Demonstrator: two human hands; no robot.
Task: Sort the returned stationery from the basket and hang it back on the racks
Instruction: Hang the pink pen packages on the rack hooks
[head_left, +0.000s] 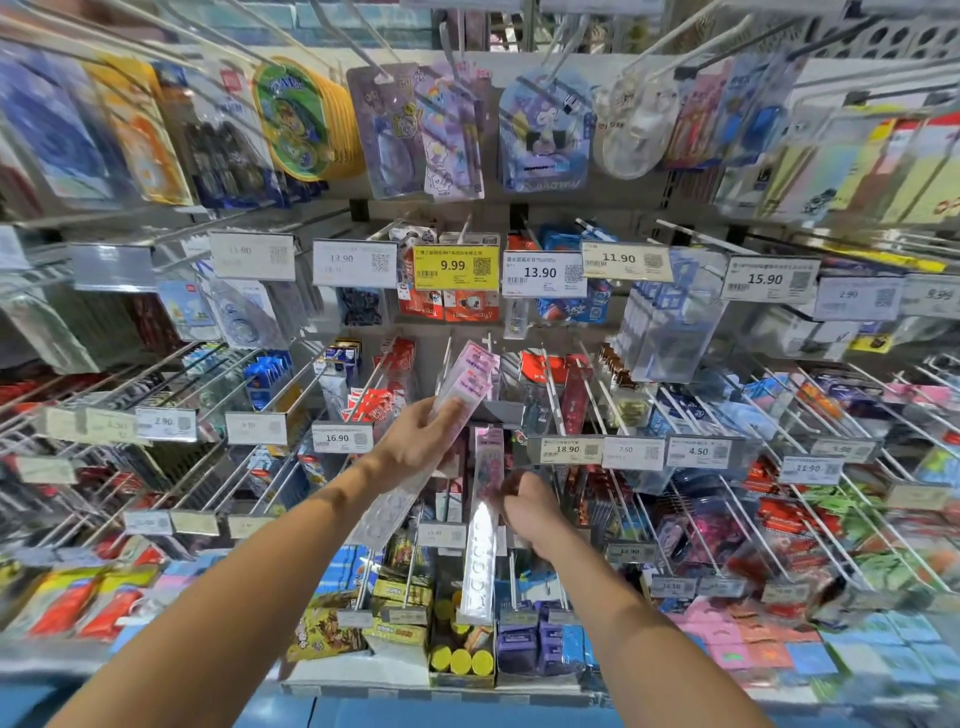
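Fingers (451, 415) of the left hand (415, 441) are clamped around a long clear pack with a pink header (457, 395), which tilts up and to the right so that its pink top lies against the pegs at the middle of the rack (519, 218). Its clear lower end sticks out below the wrist. Just to the right, a second long pack (485, 519) hangs upright from a peg. The right hand (527, 506) is curled beside this second pack's middle, touching or nearly touching its edge; motion blur hides whether those fingers grip it. A yellow 9.99 price tag (456, 267) sits above both hands, and an 18.90 tag (569, 449) lies right of them.
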